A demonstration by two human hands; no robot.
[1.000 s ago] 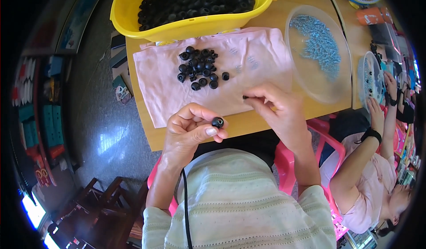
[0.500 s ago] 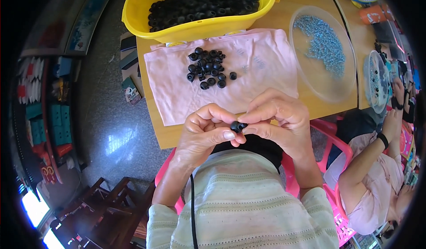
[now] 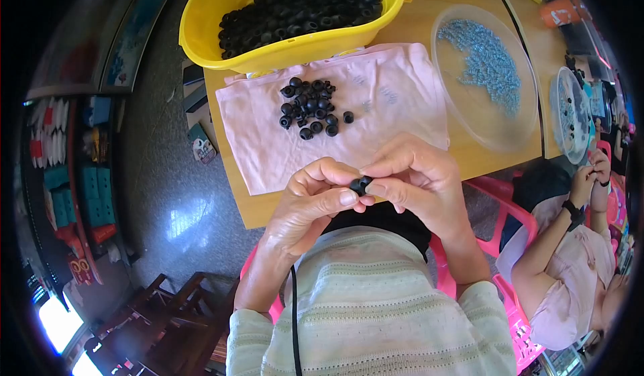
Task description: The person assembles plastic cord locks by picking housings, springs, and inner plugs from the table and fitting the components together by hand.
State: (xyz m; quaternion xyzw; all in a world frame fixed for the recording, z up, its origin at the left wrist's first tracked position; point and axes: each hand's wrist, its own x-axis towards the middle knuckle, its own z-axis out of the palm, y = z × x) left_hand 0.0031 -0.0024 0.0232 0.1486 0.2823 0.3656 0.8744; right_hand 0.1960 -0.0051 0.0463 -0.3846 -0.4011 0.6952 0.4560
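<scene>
Between my two hands, just in front of the table's near edge, is a small black rounded part [image 3: 361, 186] with a hollow opening. My left hand [image 3: 312, 198] pinches it from the left with thumb and fingers. From the other side my right hand [image 3: 417, 183] grips it too, thumb and forefinger closed on its right end. Whether it is one piece or two joined pieces I cannot tell. Beyond my hands, a loose heap of similar black parts [image 3: 310, 105] lies on a pink cloth [image 3: 392, 121], with one part a little apart on its right.
A yellow tub [image 3: 295, 48] full of black parts stands at the table's far side. To the right is a clear round tray [image 3: 463, 118] holding small blue pieces. A co-worker [image 3: 563, 275] sits further right, beside another clear tray [image 3: 569, 118]. Pink chairs [image 3: 500, 205] stand between us.
My fingers have closed further round the black part, and less of it shows. The whole view has shifted slightly. At the right, the co-worker's hands have come together lower down.
</scene>
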